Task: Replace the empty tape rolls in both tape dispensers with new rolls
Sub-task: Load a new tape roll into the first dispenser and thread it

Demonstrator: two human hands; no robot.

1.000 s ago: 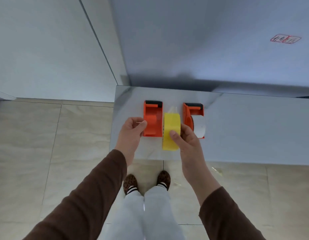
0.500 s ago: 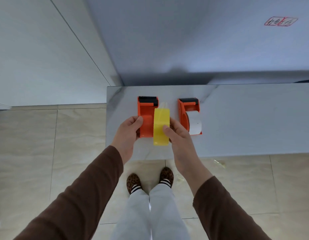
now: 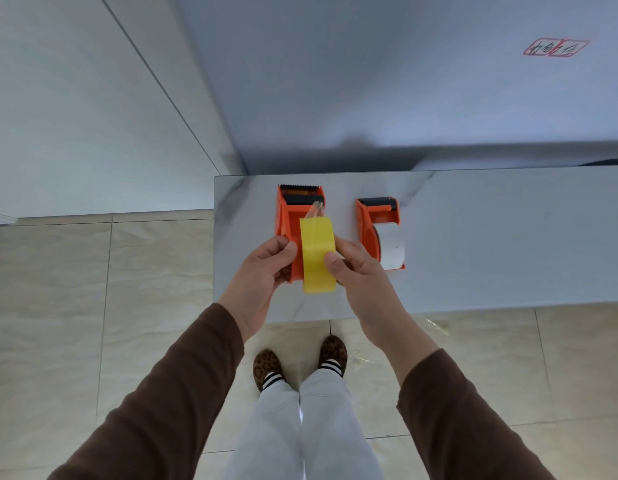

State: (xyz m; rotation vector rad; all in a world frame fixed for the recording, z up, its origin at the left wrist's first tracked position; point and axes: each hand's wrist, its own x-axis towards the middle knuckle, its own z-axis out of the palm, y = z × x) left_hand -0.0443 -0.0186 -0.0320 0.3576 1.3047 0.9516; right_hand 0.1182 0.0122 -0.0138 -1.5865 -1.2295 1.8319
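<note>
Left hand [image 3: 262, 263] grips an orange dispenser [image 3: 289, 216]; right hand [image 3: 352, 268] pinches a yellow tape roll [image 3: 317, 258] (loose end raised) against it.

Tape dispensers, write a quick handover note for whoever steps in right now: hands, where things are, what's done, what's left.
Left hand steadies the left dispenser on the counter.
Right hand holds the yellow roll on edge against that dispenser, loose end toward the cutter; not clearly seated.
Right dispenser stands apart with a white roll in it; full or spent, can't tell.
Left: seat and thread the yellow roll, then check the right dispenser.
</note>
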